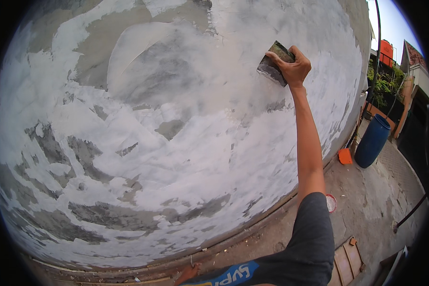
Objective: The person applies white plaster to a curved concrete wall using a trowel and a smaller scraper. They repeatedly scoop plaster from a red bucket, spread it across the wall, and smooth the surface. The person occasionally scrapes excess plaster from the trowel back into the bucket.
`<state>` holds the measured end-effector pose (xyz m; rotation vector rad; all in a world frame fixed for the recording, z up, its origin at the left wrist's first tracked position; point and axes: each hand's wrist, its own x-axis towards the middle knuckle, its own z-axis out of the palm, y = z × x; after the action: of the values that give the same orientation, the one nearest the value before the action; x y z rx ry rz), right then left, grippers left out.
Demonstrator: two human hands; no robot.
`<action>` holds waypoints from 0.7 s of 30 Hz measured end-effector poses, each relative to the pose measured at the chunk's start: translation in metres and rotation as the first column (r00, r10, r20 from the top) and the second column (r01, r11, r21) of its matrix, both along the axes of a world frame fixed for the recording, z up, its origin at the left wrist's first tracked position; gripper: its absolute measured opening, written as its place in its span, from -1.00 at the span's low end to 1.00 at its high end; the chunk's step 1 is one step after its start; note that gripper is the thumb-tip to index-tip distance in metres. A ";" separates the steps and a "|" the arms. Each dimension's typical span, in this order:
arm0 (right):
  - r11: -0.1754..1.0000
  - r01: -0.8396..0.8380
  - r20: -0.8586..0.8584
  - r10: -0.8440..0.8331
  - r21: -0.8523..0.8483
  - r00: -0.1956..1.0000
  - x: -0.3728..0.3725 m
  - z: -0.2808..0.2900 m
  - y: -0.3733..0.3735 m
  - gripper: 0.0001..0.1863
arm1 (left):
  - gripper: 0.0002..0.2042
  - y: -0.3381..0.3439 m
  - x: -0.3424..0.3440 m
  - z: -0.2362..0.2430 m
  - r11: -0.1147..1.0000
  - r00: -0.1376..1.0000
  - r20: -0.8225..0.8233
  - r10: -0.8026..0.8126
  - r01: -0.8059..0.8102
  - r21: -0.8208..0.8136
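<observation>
The wall fills the left and middle of the scene. High on it toward the right, the right hand presses a trowel against it. Farther right, on the ground, a barrel stands beside a dustpan, with a small bowl nearer.

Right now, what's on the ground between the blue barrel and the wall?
In the head view, an orange dustpan-like scoop lies between the blue barrel and the foot of the wall; otherwise bare concrete.
</observation>
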<state>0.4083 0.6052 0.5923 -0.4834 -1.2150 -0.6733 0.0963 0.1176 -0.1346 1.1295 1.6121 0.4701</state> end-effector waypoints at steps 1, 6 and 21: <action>1.000 -0.009 -0.056 0.008 -0.021 0.998 -0.001 0.006 0.007 -0.31 | -0.44 0.001 0.001 0.017 1.000 0.999 -0.021 -0.028 0.028 0.006; 0.977 -0.003 -0.409 -0.086 -0.211 0.909 0.024 0.024 0.015 -0.26 | -0.42 -0.005 -0.003 -0.010 0.973 0.991 -0.126 -0.050 0.077 0.219; -0.043 -0.758 -0.350 -0.903 0.650 -0.249 0.014 -0.713 -0.326 -0.64 | -0.21 -0.006 0.025 0.077 0.946 0.942 -0.152 0.299 -0.313 -0.082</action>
<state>0.4228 0.2797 -0.1209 1.6562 -1.1260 -3.1694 0.1209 0.1118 -0.0572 0.8487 1.9246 0.5099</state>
